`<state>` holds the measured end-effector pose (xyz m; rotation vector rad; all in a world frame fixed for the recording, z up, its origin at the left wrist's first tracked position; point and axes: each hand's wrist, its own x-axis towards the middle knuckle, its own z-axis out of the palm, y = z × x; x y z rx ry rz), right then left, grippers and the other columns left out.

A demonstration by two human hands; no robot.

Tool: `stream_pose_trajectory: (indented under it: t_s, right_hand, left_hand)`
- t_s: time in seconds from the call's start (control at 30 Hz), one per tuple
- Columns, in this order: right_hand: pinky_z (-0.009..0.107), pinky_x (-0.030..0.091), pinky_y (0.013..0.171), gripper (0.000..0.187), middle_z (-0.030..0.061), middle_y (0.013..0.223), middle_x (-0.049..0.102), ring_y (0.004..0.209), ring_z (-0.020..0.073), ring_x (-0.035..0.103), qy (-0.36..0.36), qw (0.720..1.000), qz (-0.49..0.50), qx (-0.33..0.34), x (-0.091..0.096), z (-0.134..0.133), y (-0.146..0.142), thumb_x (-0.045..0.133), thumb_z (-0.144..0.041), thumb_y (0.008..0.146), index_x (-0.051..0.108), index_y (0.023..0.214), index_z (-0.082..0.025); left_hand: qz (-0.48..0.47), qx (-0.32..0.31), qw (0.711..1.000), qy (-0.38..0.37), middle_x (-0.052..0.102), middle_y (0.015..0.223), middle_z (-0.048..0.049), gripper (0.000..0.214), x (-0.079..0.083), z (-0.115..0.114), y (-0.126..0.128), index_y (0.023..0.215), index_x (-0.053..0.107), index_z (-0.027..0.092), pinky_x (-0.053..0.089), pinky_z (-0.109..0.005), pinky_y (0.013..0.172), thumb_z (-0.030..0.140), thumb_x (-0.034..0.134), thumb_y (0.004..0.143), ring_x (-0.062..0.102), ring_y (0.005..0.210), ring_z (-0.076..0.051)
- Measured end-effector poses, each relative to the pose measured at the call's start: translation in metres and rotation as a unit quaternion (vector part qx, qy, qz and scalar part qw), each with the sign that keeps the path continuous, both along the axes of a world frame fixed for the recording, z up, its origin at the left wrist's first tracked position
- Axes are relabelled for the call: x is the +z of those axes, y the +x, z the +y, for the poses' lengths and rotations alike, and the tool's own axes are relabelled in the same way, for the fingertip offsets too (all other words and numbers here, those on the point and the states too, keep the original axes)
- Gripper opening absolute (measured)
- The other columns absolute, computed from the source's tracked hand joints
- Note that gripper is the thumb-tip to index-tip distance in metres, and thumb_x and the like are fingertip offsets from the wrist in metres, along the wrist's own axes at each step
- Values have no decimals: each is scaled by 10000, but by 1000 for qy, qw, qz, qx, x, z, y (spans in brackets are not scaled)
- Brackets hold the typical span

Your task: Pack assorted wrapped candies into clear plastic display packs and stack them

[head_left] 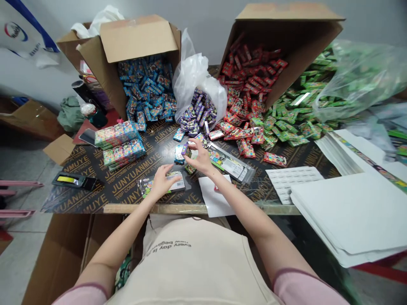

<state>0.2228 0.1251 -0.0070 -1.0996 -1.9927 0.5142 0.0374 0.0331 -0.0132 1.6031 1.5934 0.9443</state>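
Observation:
My right hand [201, 157] pinches a small purple box [185, 149] between thumb and fingers. Just left of it, a small blue box [178, 155] stands on the dark table. My left hand [163, 182] is open with thumb and fingers apart, over a printed clear packet [179, 183] and close to the blue box. To the right of my right hand lies another printed packet [233, 164] in clear plastic. A white sheet [214, 197] is under my right forearm at the table's edge.
Blue boxes [149, 93] spill from a carton at back left, purple ones [200, 110] from a plastic bag. Red boxes [251, 80] and green boxes [292, 114] are heaped at right. Wrapped bundles [122, 150] are stacked left; white sheets [349, 207] overhang the right edge.

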Motion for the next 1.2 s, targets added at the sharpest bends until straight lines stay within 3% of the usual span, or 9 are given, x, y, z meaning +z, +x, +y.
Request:
stream_pose_trajectory:
  t_s: [0.1, 0.17, 0.37, 0.53, 0.73, 0.8, 0.87, 1.0, 1.2]
  right_hand:
    - [379, 470, 948, 702, 80, 1194, 635, 1089, 221, 615, 60, 985, 14, 163, 11, -25, 0, 609, -224, 760, 338, 1407, -233]
    - [422, 437, 997, 681, 86, 1259, 606, 1175, 239, 567, 84, 972, -19, 219, 17, -36, 1, 599, -206, 775, 355, 1409, -251]
    - [541, 324, 1078, 872, 145, 1440, 416, 1345, 344, 380, 66, 995, -11, 72, 11, -54, 8, 713, -496, 715, 306, 1445, -247]
    - [496, 379, 1037, 771, 132, 1335, 500, 1241, 312, 476, 67, 997, 23, -5, 5, -68, 0, 665, -363, 750, 318, 1428, -244]
    - [468, 416, 1001, 774, 107, 1283, 531, 1173, 301, 516, 47, 998, 34, 21, 6, -69, 9, 643, -267, 673, 349, 1389, -235]
    - [456, 406, 1003, 777, 105, 1297, 530, 1175, 295, 514, 47, 998, 35, 13, 2, -65, 20, 660, -264, 679, 347, 1390, -231]
    - [467, 390, 995, 780, 112, 1307, 539, 1177, 307, 509, 35, 999, 2, 2, -4, -62, 30, 694, -309, 693, 356, 1392, -224]
    - [489, 350, 959, 809, 125, 1279, 584, 1159, 339, 512, -7, 991, -127, 34, -14, -67, 42, 769, -389, 676, 411, 1381, -218]
    - [476, 345, 937, 806, 142, 1297, 565, 1146, 325, 508, -31, 978, -179, 104, -16, -83, 39, 731, -294, 706, 375, 1424, -212]
  left_hand:
    - [-283, 46, 951, -119, 703, 859, -81, 466, 17, 5, 3, 951, 696, 148, 526, -358, 738, 533, 696, 689, 659, 764, -206]
    - [-379, 52, 908, -169, 685, 713, -37, 421, 25, 7, 8, 851, 693, 129, 534, -315, 649, 450, 781, 594, 624, 599, -150]
    - [-497, 128, 837, -192, 708, 699, -15, 367, 32, 1, 26, 758, 640, 134, 558, -286, 682, 316, 842, 511, 662, 609, -132]
    - [-494, 136, 836, -196, 706, 685, -6, 378, 29, -7, 39, 746, 632, 144, 537, -251, 637, 316, 856, 495, 654, 578, -120]
    - [-380, 59, 898, -213, 718, 715, -59, 388, 20, -8, 26, 794, 658, 143, 553, -336, 655, 488, 748, 640, 689, 648, -200]
    - [-258, 16, 953, -160, 730, 844, -101, 447, 13, -6, 12, 870, 683, 144, 545, -400, 768, 561, 658, 710, 701, 813, -252]
    - [-63, -50, 994, -68, 692, 1087, -131, 574, 4, -5, -5, 1057, 676, 167, 458, -475, 953, 554, 730, 637, 626, 1071, -311]
    - [253, -177, 951, 20, 562, 1273, -153, 1031, -16, -8, -29, 1401, 438, 194, 301, -533, 1065, 457, 852, 494, 466, 1235, -357]
    - [281, -211, 934, 63, 537, 1261, -132, 1076, -21, -12, -36, 1505, 191, 186, 334, -461, 1037, 385, 769, 620, 481, 1185, -315]
